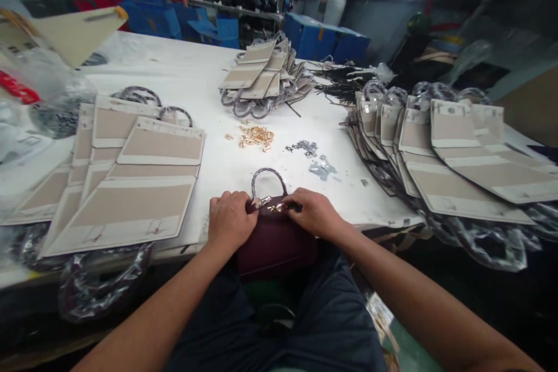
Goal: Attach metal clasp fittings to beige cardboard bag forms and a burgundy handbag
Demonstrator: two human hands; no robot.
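Note:
A dark burgundy handbag panel [276, 247] hangs over the table's front edge towards my lap, its plastic-wrapped handle [268, 171] standing up behind it. At its top left, my left hand [233, 220] is closed around a short dark strap end with a shiny metal fitting [264, 202]. My right hand [314, 213] pinches another dark strap end at the top right, where a gold metal fitting [278, 207] shows. The two fittings are close together but apart. My fingers partly hide both strap ends.
Stacked beige-backed bag panels lie left [143, 197], right [462, 168] and at the back [261, 70] of the white table [187, 78]. Gold fittings [257, 136] and silver metal plates [322, 167] are heaped ahead. Black straps [344, 81] and blue boxes [314, 35] are farther off.

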